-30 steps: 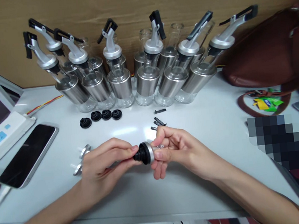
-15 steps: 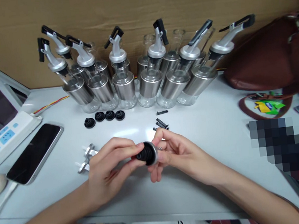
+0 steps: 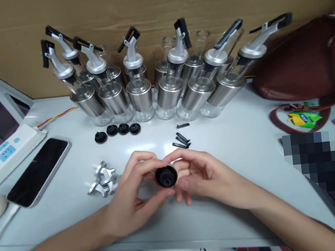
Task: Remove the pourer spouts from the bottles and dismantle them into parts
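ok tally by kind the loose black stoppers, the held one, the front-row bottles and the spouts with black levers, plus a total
Loose black stoppers: 4
Held black stopper: 1
Front-row bottles: 6
Black-levered spouts: 7
Total: 18

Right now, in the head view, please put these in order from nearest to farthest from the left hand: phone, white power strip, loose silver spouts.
1. Loose silver spouts: just left of the left hand.
2. Phone: farther left, screen up.
3. White power strip: beyond the phone, at the left edge.
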Motion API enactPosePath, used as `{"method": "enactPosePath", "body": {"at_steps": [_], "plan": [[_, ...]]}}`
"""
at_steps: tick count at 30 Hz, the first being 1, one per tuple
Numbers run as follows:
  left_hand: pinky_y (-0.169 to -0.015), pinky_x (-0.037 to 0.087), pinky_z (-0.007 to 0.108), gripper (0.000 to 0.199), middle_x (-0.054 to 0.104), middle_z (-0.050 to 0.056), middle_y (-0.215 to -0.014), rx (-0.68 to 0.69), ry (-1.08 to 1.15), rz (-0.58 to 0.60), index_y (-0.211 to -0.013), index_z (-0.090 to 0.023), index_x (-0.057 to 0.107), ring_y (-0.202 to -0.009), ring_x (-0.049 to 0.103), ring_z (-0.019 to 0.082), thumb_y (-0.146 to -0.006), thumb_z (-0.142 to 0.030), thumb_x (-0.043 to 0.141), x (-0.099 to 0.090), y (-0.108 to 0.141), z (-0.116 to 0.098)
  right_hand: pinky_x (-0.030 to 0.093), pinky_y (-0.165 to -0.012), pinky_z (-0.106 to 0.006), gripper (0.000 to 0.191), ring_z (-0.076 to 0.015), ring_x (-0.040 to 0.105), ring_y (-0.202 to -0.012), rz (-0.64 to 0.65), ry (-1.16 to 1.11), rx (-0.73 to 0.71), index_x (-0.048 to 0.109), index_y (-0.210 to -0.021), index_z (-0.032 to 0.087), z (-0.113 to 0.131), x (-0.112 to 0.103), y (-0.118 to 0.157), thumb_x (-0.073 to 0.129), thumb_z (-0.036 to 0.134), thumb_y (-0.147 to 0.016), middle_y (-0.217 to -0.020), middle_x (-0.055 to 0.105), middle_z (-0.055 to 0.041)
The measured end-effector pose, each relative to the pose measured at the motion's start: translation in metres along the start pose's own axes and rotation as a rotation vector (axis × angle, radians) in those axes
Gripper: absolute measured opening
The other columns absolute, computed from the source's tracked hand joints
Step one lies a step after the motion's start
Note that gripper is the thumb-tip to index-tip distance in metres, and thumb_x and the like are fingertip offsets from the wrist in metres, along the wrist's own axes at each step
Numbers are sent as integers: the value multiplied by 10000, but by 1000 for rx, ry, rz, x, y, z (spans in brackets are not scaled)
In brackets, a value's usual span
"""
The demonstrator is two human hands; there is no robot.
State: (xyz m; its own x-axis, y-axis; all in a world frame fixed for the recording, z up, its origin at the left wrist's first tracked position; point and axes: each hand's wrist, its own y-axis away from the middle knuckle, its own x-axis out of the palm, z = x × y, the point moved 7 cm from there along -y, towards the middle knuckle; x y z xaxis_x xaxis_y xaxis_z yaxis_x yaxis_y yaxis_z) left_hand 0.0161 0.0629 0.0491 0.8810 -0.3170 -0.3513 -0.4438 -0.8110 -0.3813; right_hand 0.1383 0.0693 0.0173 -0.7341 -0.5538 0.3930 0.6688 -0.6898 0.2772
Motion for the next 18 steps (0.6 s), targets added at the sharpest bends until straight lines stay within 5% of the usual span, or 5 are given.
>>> {"method": "enactPosePath", "body": {"at_steps": [9,18], "plan": [[-824,523,227,367,454,53,-1043,-51,66,39,-1220,-266,474,-988,479,147,-903,-81,454,3,-2,3,455,-628,-242,317,-98,550,-620,-80,65,-1,497,-1043,175,-2,-2,-2,643,367,-837,-676,569,25],[-756,566,250,243,445,32,-1036,-304,341,59,-1132,-278,526,-844,617,121,-916,-167,519,8,-3,19,476,-616,-251,389,-110,587,-629,-95,34,-3,534,-1019,172,-4,-5,-4,689,443,-787,-744,609,-4]]}}
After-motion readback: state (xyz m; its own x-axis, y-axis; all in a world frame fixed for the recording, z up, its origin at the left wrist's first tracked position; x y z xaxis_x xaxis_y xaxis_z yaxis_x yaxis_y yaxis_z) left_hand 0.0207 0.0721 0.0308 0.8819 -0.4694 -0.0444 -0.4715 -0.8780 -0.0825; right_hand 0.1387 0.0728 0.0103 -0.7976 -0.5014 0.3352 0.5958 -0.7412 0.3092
